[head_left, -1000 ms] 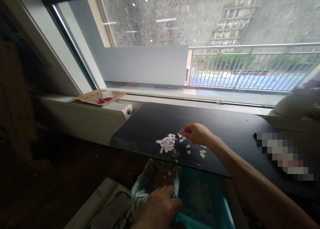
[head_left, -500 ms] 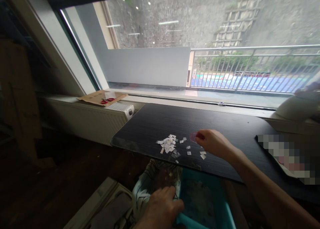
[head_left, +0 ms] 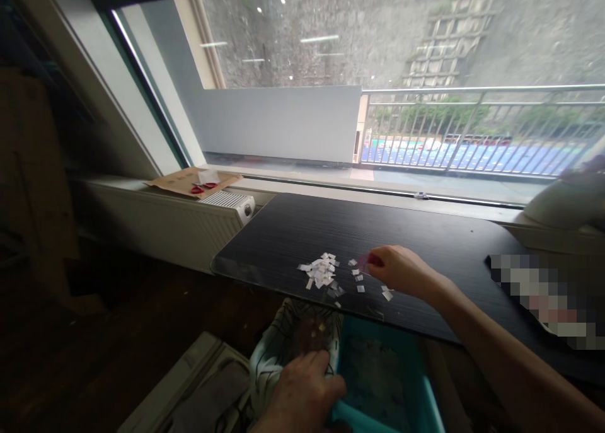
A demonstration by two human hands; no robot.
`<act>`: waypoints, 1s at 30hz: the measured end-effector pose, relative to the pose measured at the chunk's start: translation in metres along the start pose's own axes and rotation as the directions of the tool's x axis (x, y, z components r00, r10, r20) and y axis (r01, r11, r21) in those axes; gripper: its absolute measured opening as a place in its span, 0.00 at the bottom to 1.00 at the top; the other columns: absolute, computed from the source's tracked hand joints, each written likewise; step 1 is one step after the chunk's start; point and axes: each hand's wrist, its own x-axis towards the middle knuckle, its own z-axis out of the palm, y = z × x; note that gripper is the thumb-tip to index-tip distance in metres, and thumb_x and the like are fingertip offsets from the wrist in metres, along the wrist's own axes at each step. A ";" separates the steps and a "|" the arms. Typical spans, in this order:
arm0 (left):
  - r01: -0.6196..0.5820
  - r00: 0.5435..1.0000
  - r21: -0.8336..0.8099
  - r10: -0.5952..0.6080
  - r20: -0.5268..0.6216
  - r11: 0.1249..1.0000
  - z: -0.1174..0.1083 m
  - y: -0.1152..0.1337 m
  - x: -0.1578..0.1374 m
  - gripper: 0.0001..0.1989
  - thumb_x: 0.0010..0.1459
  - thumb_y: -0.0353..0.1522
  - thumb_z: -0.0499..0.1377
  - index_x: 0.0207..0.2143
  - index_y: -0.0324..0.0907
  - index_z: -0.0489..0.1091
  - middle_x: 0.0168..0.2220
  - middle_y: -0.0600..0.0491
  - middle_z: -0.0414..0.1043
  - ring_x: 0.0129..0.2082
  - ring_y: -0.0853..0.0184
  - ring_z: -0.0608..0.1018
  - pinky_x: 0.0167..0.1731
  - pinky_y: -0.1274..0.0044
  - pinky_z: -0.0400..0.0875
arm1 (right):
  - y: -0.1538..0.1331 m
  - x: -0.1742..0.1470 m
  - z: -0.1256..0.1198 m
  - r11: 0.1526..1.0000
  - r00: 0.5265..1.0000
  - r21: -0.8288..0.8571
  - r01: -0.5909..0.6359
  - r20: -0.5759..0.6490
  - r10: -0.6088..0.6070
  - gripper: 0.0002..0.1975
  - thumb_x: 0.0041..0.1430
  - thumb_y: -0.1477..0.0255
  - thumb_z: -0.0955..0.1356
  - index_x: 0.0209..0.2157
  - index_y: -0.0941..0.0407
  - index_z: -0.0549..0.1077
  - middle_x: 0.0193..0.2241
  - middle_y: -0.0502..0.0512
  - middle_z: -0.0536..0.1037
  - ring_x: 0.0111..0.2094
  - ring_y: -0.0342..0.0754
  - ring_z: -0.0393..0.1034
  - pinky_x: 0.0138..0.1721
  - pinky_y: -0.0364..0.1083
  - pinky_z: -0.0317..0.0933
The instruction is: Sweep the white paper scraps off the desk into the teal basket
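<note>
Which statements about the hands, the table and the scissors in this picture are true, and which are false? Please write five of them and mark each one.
1. The right hand holds a pink piece. True.
2. The left hand rests on top of the table. False: it is lower, in front of the table's near edge, by the teal tub.
3. White pieces lie on the table, most in a pile and some apart from it. True.
4. The scissors lie on the table. False: they lie on the brown sheet, to the left of the table.
5. The scissors have red handles. True.
</note>
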 end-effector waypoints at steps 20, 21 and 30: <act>0.020 1.000 -0.007 -0.020 -0.021 1.000 -0.004 0.006 0.000 0.17 0.42 0.42 0.71 0.32 0.46 0.72 0.35 0.55 0.65 0.35 0.62 0.69 0.35 0.74 0.62 | 0.011 -0.013 -0.008 0.988 0.999 0.143 -0.050 0.015 0.048 0.12 0.56 0.68 0.60 0.24 0.57 0.70 0.18 0.50 0.72 0.18 0.41 0.64 0.21 0.40 0.48; 0.020 1.000 -0.007 -0.020 -0.022 1.000 -0.004 0.006 0.000 0.17 0.41 0.41 0.71 0.32 0.46 0.72 0.35 0.55 0.65 0.35 0.62 0.69 0.35 0.74 0.62 | 0.012 -0.013 -0.009 0.986 0.997 0.145 -0.077 0.020 0.074 0.12 0.55 0.68 0.61 0.23 0.57 0.70 0.17 0.50 0.72 0.18 0.41 0.64 0.20 0.40 0.48; 0.006 1.000 -0.001 -0.006 -0.011 1.000 -0.002 0.004 0.001 0.16 0.43 0.41 0.70 0.33 0.46 0.72 0.35 0.53 0.64 0.35 0.61 0.68 0.35 0.72 0.62 | 0.020 -0.009 0.002 0.922 0.996 0.378 -0.085 0.071 0.063 0.11 0.55 0.67 0.61 0.26 0.57 0.70 0.20 0.49 0.74 0.19 0.40 0.70 0.22 0.38 0.56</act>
